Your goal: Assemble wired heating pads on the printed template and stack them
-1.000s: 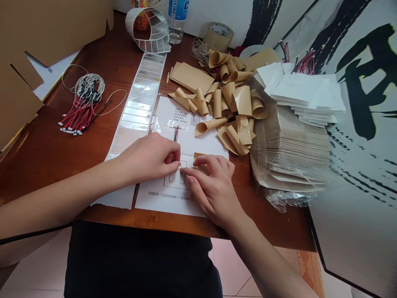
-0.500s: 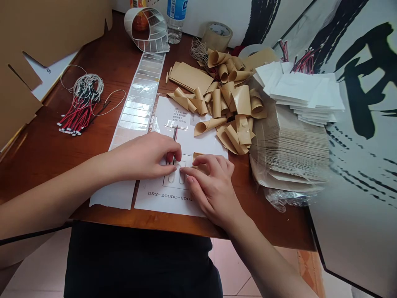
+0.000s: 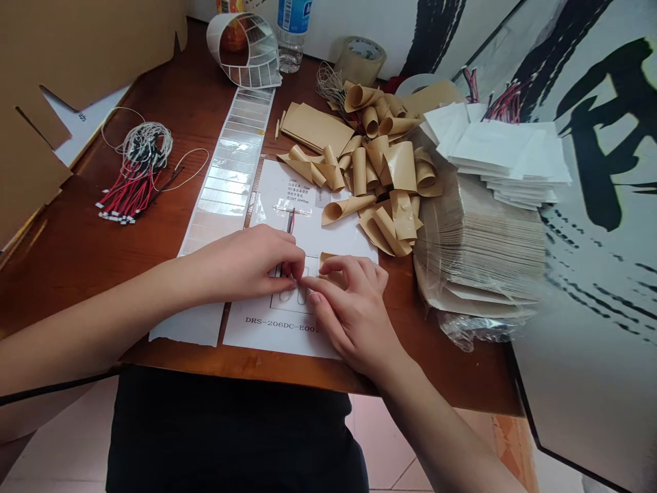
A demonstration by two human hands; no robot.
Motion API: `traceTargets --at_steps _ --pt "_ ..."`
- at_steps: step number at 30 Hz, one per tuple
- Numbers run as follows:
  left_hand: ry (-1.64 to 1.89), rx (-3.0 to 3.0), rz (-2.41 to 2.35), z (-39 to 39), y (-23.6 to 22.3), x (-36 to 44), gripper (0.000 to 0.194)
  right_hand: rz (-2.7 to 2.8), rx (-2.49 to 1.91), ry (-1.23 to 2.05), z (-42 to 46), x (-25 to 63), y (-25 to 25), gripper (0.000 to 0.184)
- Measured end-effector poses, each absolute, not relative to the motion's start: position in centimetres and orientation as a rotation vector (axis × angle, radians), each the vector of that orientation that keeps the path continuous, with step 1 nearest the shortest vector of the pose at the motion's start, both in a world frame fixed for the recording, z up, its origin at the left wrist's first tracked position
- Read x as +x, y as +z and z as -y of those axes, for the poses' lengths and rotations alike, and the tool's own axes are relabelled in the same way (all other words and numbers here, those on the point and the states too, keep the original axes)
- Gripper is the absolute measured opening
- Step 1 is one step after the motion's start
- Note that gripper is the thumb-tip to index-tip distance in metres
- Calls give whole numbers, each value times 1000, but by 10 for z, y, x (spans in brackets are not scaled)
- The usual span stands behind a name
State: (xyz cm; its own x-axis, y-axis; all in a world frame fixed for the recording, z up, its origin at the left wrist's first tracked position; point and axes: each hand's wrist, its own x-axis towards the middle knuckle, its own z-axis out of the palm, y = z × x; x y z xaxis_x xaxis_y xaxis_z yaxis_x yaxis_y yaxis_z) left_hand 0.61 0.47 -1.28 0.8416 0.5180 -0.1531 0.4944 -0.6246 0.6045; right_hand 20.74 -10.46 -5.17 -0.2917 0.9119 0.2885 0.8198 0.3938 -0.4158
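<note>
A white printed sheet (image 3: 267,339), with a rectangle and the text "DRS-206DC-E00" on it, lies before me on the table. Red and black wires (image 3: 292,222) come down the sheet under a strip of clear tape (image 3: 292,210) and pass beneath my left hand (image 3: 256,263). Thumb and forefinger of that hand pinch a thin pale wire inside the rectangle. Slim looped outlines (image 3: 302,294) show just below the fingertips. My right hand (image 3: 354,311) rests on the sheet, forefinger pressed close to the left fingertips. Its curled fingers hold a piece of brown paper (image 3: 324,259), partly hidden.
A strip of silvery labels (image 3: 230,164) runs along the left to a roll (image 3: 243,51). Wired leads (image 3: 133,178) lie farther left. Curled brown papers (image 3: 380,168) heap behind the sheet. At right, a thick stack of sheets (image 3: 482,239) carries white pads (image 3: 497,147).
My left fingertips have shifted slightly right, closer to the right forefinger, and have curled further down. My right hand stays nearly still.
</note>
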Motion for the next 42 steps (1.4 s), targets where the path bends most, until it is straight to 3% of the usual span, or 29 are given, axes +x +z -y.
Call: traceTargets --at_steps 27,42 --pt "71 2353 -842 -2 -15 5 25 2195 -1441 231 104 206 -54 33" --pt "-11 2365 -972 8 -11 9 12 2190 -1445 234 103 205 -55 32"
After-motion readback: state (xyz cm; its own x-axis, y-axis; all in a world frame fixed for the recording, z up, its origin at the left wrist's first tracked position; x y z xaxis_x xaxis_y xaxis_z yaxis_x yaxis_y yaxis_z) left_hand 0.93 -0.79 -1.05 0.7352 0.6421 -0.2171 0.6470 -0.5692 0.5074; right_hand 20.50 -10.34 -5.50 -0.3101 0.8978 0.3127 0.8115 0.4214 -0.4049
